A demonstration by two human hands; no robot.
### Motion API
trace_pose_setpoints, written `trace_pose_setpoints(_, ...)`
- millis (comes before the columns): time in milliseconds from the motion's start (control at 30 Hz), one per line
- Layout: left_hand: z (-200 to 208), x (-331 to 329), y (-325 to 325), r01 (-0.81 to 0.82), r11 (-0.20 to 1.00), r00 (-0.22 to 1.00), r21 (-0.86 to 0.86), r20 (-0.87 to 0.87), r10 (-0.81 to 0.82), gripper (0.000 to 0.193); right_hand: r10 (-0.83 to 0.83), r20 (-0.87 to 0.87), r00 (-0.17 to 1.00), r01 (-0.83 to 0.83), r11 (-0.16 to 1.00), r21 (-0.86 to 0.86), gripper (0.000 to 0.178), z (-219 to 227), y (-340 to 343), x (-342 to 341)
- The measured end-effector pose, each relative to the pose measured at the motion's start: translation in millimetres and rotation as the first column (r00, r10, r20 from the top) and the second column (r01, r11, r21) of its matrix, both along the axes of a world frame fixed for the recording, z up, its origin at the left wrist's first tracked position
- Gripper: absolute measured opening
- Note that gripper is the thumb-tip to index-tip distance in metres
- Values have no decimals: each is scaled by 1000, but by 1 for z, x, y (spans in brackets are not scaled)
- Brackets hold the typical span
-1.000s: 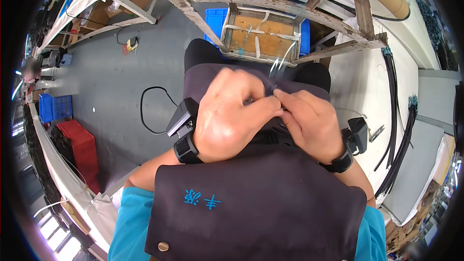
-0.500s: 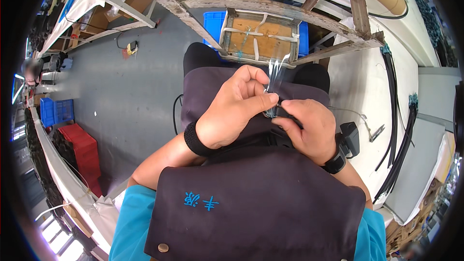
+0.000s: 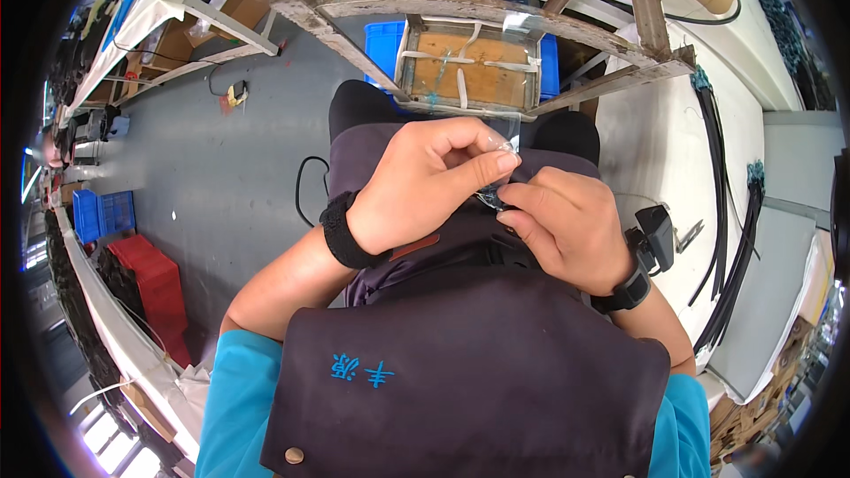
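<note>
Above my lap, a small clear plastic bag (image 3: 505, 128) sticks up past the fingertips of my left hand (image 3: 421, 173). Thumb and fingers of that hand are closed on the film. Below the left thumb shows a small dark bundle (image 3: 489, 196), which seems to sit in the bag's lower part; its kind cannot be made out. My right hand (image 3: 567, 221) has its thumb and forefinger closed at the right end of this bundle. What exactly lies between those fingertips is hidden. A dark apron (image 3: 469, 372) covers my front and lap.
Ahead stands a worn wooden frame (image 3: 478, 7), with a blue crate (image 3: 382, 49) and a wood-bottomed tray beneath. Black straps (image 3: 719, 195) and metal snips (image 3: 689, 235) lie on the white surface at right. A red crate (image 3: 155, 288) and another blue crate (image 3: 104, 211) stand left.
The bag's upright part shows less above my left hand, its bright folds gone. My left hand has moved slightly left, and both hands stay closed at the bag. The whole view has shifted a little.
</note>
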State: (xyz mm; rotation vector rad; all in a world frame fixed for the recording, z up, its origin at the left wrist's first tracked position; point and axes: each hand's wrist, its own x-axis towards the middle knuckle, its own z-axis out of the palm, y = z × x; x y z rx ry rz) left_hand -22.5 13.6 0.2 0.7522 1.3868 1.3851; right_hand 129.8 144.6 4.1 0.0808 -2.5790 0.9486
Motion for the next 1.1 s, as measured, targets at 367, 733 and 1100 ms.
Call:
trace_pose_setpoints(367,3,-3,-5,40,999,996,21,-84,-38,11,110,534,838,259,782,-567,24,9,20,-9)
trace_pose_setpoints(733,0,-5,-2,24,999,999,-29,42,-23,13,-212,-52,976,200,964,-173,32,-5,-12,5)
trace_pose_setpoints(1100,-2,-9,4,9,992,998,128,65,-18,11,-119,156,980,148,971,-190,10,22,13,-2)
